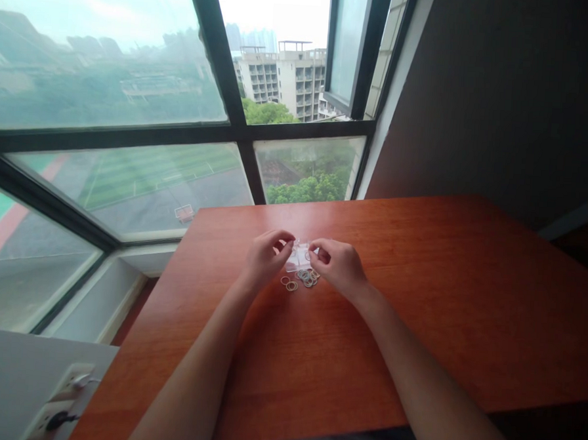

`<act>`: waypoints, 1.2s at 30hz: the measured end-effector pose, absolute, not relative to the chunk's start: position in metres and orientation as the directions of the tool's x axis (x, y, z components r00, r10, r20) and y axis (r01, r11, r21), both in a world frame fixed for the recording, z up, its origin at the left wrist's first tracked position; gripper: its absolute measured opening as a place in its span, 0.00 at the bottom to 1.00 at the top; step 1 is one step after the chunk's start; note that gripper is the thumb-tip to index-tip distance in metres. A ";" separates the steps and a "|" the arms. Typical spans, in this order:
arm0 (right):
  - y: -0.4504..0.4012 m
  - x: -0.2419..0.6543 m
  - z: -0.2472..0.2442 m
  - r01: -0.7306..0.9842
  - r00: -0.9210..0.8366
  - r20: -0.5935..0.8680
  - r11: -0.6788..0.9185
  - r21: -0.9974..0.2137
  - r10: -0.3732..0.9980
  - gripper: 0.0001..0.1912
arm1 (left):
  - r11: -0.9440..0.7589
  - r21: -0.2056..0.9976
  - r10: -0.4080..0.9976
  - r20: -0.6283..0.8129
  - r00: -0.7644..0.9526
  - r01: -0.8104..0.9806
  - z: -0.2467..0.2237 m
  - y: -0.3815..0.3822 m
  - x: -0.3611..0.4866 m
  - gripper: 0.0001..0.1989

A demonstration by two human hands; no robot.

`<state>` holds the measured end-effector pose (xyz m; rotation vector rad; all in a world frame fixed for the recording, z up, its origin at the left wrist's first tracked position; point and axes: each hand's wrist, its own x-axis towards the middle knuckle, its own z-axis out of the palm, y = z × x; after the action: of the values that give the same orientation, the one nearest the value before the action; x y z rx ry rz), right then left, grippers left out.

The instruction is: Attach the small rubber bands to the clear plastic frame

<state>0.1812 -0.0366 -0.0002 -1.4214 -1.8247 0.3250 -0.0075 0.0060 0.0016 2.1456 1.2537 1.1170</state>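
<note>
A small clear plastic tray or case (pixel 299 258) lies on the table between my hands; its exact form is hard to make out. Just in front of it, on the near side, is a loose heap of small rings (pixel 307 278), some silvery grey and some yellowish. A few yellowish rings (pixel 291 286) lie a little apart to the left. My left hand (pixel 268 257) is closed in a pinch at the tray's left edge. At the right edge my right hand (pixel 340 263) pinches too, thumb against forefinger. Whatever sits between the fingertips of either hand is too small to name.
The reddish-brown wooden table (pixel 447 300) stretches away on both sides. Beyond its far edge stand dark-framed windows (pixel 249 133), with one open pane (pixel 349 52) at the top. A wall socket with plugs (pixel 59 418) is low on the left.
</note>
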 end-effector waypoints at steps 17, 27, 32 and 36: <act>-0.038 0.181 0.005 0.676 0.009 0.458 0.332 -0.658 0.889 0.07 | -0.380 0.888 0.892 0.276 0.359 0.260 0.007 -0.005 0.009 0.17; -0.038 0.181 0.005 0.655 0.026 0.477 0.346 -0.672 0.878 0.07 | -0.340 0.914 0.861 0.206 0.465 0.223 0.014 -0.010 0.011 0.18; -0.039 0.180 0.007 0.658 0.012 0.480 0.355 -0.664 0.877 0.07 | -0.366 0.905 0.869 0.249 0.429 0.217 0.010 -0.008 0.013 0.14; -0.039 0.180 0.006 0.662 0.005 0.474 0.352 -0.662 0.880 0.07 | -0.399 0.881 0.870 0.276 0.409 0.254 0.008 -0.005 0.013 0.12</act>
<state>0.1797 -0.0392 0.0059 -1.3789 -1.7236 0.3079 0.0128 -0.0054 0.0081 1.8763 0.9618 0.9873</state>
